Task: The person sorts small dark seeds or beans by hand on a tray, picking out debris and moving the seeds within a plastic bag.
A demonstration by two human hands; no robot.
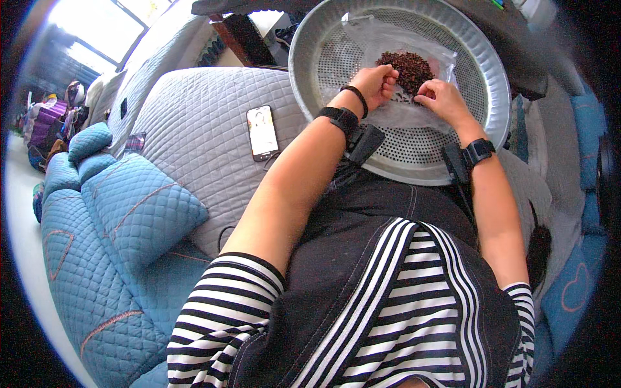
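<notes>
A heap of small dark reddish-brown dried pieces (407, 70), perhaps peppercorns or the like, lies on a clear plastic bag (372, 39). The bag is spread inside a wide round metal tray (498, 84) whose bottom is full of holes. At the heap's left edge my left hand (377, 85) is closed, fingers curled in; what it holds, if anything, is hidden. My right hand (443, 100) hovers at the near right edge with thumb and fingertips pinched together. Anything between them is too small to name. A few loose pieces are scattered between my hands.
The tray rests by my lap. To its left, a phone with a lit screen (262, 133) lies on the grey quilted sofa cover (194, 116). Blue quilted cushions (142, 207) sit farther left. Dark devices are strapped to both wrists, with a black block (365, 143) beside the left one.
</notes>
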